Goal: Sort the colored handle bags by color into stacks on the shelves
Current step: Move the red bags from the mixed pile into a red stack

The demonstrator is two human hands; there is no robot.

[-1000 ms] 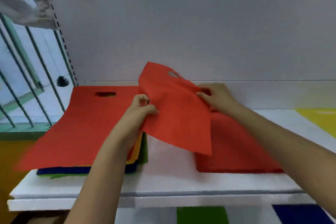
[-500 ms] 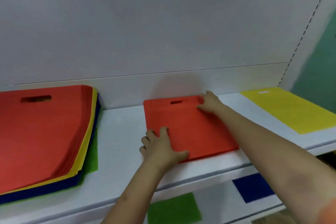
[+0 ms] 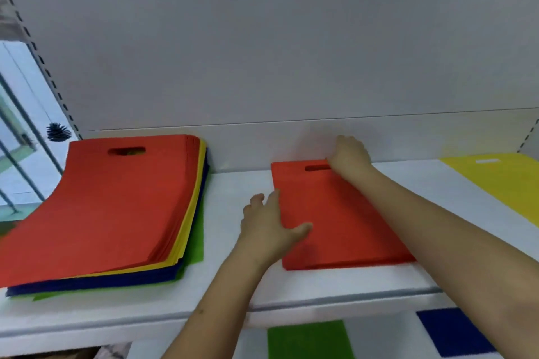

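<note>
A stack of red handle bags (image 3: 344, 218) lies flat in the middle of the white upper shelf (image 3: 233, 285). My left hand (image 3: 269, 223) rests on its left edge with fingers straight and thumb on the red fabric. My right hand (image 3: 350, 156) touches the far right corner by the handle cut-out, fingers bent down over the top edge. On the left sits a mixed pile (image 3: 110, 207) with red bags on top, then yellow, dark blue and green beneath. A yellow bag (image 3: 495, 181) lies flat at the far right of the shelf.
The white back panel (image 3: 277, 52) rises right behind the shelf. On the lower shelf a green bag (image 3: 309, 339) and a dark blue bag (image 3: 449, 332) show under the front edge. Window bars stand to the left, beyond the perforated upright.
The red bag I held up a second ago now lies flat on the red stack. Both hands have since shifted along its edges, the left to the side, the right to the far corner.
</note>
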